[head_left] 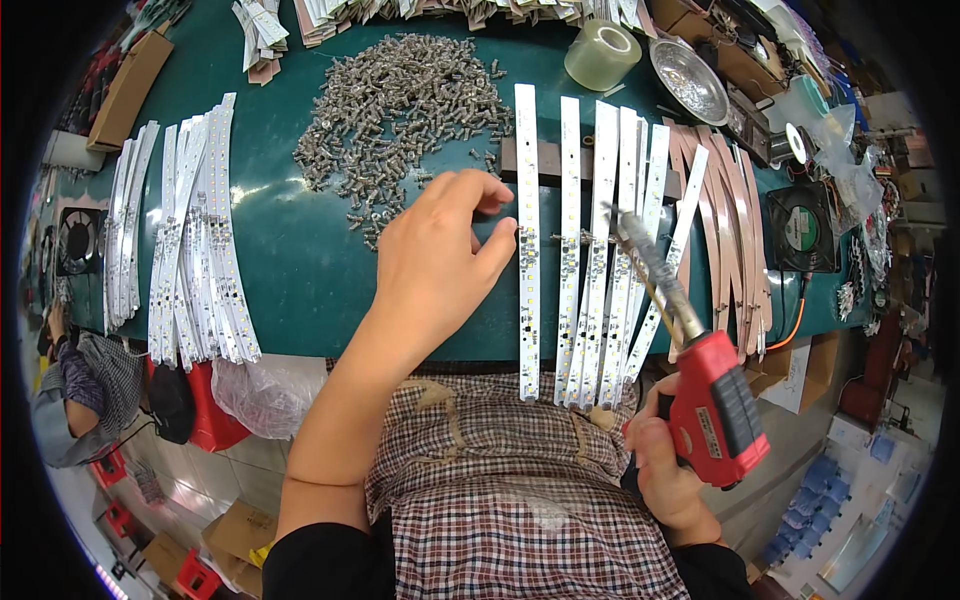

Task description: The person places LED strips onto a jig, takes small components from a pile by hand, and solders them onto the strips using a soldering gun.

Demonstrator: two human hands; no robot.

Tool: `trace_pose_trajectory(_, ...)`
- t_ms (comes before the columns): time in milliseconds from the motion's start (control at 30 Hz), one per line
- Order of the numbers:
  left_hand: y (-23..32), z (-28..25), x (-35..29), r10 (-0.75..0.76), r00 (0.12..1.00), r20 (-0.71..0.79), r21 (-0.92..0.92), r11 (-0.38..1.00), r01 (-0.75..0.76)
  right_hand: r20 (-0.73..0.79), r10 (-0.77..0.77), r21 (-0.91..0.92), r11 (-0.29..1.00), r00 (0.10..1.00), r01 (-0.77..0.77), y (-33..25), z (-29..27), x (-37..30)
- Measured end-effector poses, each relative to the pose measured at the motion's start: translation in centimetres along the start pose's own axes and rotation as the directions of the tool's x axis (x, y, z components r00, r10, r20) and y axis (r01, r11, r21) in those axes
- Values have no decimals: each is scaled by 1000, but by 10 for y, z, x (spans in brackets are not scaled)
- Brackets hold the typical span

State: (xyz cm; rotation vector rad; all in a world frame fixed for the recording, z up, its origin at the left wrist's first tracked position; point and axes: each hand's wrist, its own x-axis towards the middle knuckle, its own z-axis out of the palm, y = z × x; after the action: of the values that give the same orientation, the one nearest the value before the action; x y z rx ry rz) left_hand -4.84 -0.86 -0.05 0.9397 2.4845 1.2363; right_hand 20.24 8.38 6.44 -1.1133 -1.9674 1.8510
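Note:
My left hand (440, 245) hovers just left of a white LED strip board (527, 250), its thumb and forefinger apart and nothing visible between them. My right hand (665, 460) is wrapped round the grip of a red and black soldering gun (715, 405). The gun's metal tip points up and left, over a fanned row of white LED strips (597, 260). Small parts lie across these strips near the tip. Under the upper ends of the strips is a dark block (549, 163). A large heap of small metal parts (400, 110) covers the green table (300, 290) beyond my left hand.
Further bundles of LED strips (195, 240) lie at the left, with pinkish-brown strips (725, 220) at the right. A clear tape roll (602, 55), a metal bowl (690, 80), a solder spool (790, 145) and a black fan (805, 226) stand at the back right. Another person's arm (75, 385) shows at far left.

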Motion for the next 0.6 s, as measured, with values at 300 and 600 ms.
trace_pose_trajectory(300, -11, 6, 1, 109, 992, 67, -102, 990, -102, 166, -199, -304, 921, 966, 242, 22, 10, 16)
trace_pose_trajectory(600, -15, 9, 0, 136, 990, 34, -79, 988, -133, 122, -120, -219, 965, 985, 145, 28, 21, 21)
